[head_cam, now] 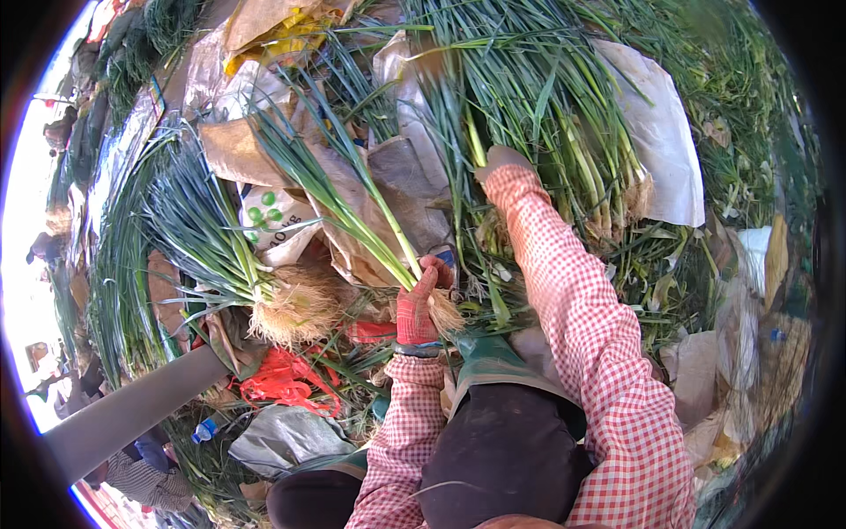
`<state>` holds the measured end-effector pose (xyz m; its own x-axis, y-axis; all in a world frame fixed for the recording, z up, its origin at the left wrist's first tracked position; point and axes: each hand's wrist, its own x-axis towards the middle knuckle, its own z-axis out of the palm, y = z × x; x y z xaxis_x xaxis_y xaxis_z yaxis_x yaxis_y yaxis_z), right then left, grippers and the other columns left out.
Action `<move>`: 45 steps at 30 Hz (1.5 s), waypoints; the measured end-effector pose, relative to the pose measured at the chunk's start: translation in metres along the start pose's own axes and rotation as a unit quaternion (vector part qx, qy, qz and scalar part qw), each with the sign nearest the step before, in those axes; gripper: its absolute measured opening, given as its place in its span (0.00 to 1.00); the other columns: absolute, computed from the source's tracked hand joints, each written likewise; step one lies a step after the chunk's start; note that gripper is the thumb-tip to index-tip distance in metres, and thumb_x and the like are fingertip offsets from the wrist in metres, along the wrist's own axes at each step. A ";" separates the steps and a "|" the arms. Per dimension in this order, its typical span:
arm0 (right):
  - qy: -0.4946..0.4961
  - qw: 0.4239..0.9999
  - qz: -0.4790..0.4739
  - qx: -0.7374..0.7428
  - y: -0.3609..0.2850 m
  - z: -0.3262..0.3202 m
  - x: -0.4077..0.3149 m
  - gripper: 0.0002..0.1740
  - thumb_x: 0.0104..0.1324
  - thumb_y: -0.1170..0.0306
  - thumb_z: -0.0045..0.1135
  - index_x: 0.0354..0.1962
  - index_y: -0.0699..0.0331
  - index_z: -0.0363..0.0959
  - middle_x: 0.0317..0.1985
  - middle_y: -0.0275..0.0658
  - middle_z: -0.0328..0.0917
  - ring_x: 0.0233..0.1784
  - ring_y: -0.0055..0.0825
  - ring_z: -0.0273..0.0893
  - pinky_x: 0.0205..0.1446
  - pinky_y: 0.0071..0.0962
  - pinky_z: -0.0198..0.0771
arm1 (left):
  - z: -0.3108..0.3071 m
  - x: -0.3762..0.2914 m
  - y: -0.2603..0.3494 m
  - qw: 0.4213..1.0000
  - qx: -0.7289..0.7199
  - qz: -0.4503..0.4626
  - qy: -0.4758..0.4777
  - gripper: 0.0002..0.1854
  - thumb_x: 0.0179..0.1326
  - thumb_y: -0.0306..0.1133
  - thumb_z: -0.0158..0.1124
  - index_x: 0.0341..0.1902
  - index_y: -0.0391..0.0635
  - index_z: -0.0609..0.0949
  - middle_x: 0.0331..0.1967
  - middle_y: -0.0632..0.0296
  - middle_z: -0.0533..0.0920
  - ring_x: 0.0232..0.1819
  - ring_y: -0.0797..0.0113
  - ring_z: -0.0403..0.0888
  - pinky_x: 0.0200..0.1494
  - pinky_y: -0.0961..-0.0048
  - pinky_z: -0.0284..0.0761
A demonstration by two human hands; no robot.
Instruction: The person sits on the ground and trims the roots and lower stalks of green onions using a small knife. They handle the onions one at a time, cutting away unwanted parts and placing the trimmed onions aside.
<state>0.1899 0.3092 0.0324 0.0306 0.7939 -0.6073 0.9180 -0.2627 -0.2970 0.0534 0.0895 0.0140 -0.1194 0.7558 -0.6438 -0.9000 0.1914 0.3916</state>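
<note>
My left hand (418, 309), in a red glove, is closed around the root end of a few long green onions (357, 228). Their pale roots (444, 312) hang beside the palm, and the leaves fan out up and to the left. Stretched forward, my right hand (505, 159) reaches into a large heap of green onions (529, 79), touching a pale stalk (474, 140). Its fingers are hidden, so I cannot see how firmly it grips. Left of my left hand lies a bundle of green onions (205, 231) with bushy roots (294, 307).
A grey post (135, 413) slants in from the lower left. Red plastic strips (291, 380) and a grey sheet (291, 440) lie near my legs. White sacking (651, 132) sits under the heap. Trimmed leaves (667, 284) cover ground at right. Another person (147, 479) is at lower left.
</note>
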 end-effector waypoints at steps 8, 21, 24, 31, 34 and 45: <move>-0.215 0.919 -0.320 0.082 0.042 0.066 -0.070 0.17 0.60 0.63 0.55 0.44 0.61 0.77 0.53 0.46 0.74 0.50 0.43 0.76 0.53 0.37 0.73 | -0.020 0.019 -0.030 0.974 0.208 0.026 0.081 0.14 0.57 0.24 0.66 0.46 0.40 0.78 0.34 0.60 0.83 0.30 0.69 0.81 0.28 0.76 0.75; -0.040 0.976 -0.124 0.174 0.076 0.133 -0.065 0.26 0.64 0.55 0.52 0.54 0.63 0.71 0.51 0.51 0.76 0.55 0.48 0.73 0.58 0.36 0.68 | -0.026 0.083 -0.032 0.824 0.530 0.004 0.199 0.27 0.42 0.35 0.77 0.44 0.32 0.79 0.32 0.53 0.83 0.28 0.66 0.78 0.30 0.69 0.74; -0.042 0.960 -0.025 0.275 0.062 0.119 -0.063 0.29 0.61 0.51 0.54 0.50 0.66 0.74 0.48 0.54 0.77 0.51 0.47 0.76 0.54 0.37 0.70 | -0.019 0.081 -0.022 0.849 0.501 -0.056 0.158 0.26 0.42 0.34 0.77 0.42 0.28 0.79 0.30 0.53 0.83 0.28 0.61 0.81 0.31 0.67 0.76; -0.057 0.984 0.043 0.161 0.061 0.092 -0.070 0.35 0.52 0.47 0.58 0.47 0.68 0.76 0.45 0.55 0.79 0.45 0.47 0.78 0.52 0.37 0.73 | -0.016 0.043 -0.041 0.962 0.268 -0.027 -0.039 0.13 0.53 0.30 0.68 0.40 0.35 0.83 0.29 0.60 0.84 0.23 0.72 0.77 0.25 0.77 0.71; -0.064 0.984 0.085 0.140 0.071 0.082 -0.064 0.28 0.58 0.52 0.56 0.48 0.66 0.76 0.45 0.51 0.79 0.47 0.40 0.79 0.53 0.34 0.73 | -0.008 0.031 -0.045 0.962 0.270 -0.025 -0.025 0.13 0.56 0.33 0.67 0.42 0.37 0.84 0.27 0.64 0.83 0.20 0.80 0.72 0.22 0.82 0.65; 0.053 0.983 -0.156 0.085 0.077 0.022 -0.086 0.17 0.64 0.67 0.56 0.48 0.64 0.71 0.47 0.47 0.75 0.49 0.41 0.75 0.54 0.36 0.71 | -0.039 0.001 0.005 0.985 0.094 -0.148 0.011 0.21 0.63 0.32 0.62 0.57 0.35 0.73 0.45 0.56 0.80 0.45 0.64 0.80 0.46 0.69 0.79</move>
<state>0.2493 0.2084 0.0459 -0.1920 0.9011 -0.3889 0.8098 -0.0784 -0.5815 0.0321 0.0670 -0.0107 0.1250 0.6365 -0.7611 -0.8038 0.5146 0.2984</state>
